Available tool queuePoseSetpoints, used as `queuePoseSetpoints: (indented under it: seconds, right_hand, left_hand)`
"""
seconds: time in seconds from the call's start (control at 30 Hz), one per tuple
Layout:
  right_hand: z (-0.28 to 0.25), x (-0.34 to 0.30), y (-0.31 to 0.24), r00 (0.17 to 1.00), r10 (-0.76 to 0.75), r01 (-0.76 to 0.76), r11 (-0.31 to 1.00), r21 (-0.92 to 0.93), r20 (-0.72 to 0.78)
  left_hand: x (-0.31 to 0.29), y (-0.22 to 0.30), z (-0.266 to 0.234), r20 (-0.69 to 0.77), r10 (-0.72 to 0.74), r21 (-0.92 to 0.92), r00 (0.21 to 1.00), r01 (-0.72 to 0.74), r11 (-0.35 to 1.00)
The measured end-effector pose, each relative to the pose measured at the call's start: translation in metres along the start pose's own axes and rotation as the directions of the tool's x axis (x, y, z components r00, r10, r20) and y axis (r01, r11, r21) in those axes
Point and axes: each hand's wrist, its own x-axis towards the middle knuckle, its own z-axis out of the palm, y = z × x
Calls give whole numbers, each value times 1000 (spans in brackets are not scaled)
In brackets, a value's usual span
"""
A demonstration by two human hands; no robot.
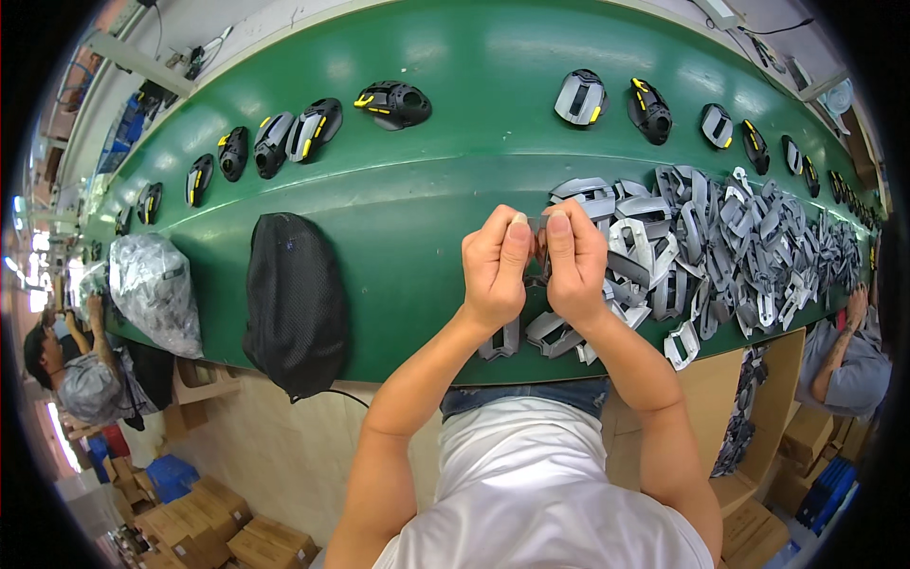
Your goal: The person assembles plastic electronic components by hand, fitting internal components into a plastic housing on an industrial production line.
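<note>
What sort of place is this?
Probably a factory assembly area: a long green workbench, a large heap of loose grey parts, and another worker at the bench further left.

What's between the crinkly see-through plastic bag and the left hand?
In the head view, a rounded black mesh-covered object, then bare green tabletop before the left hand.

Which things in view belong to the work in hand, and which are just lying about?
Likely the job: dark piece pinched between left hand and right hand; heaped grey plastic parts; black-and-yellow assemblies.

Likely just lying about: black mesh-covered object; cardboard boxes, lower left.
</note>
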Motion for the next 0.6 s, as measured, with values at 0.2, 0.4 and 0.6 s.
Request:
queuePoseSetpoints:
  seconds: [0.2, 0.4, 0.6]
  right_hand:
    - [-1, 2, -1, 1000, -19, 19, 1000, 11, 21]
    - [0, 1, -5, 999, -27, 27, 1000, -14, 36]
    - [3, 1, -3, 1000, 17, -16, 1000, -10, 21]
  left_hand:
    - [0, -2, 4, -24, -89, -119, 996, 86, 989]
    - [0, 2, 2, 0, -125, -91, 992, 124, 988]
    - [-2, -3, 1, -19, 80, 83, 997, -78, 993]
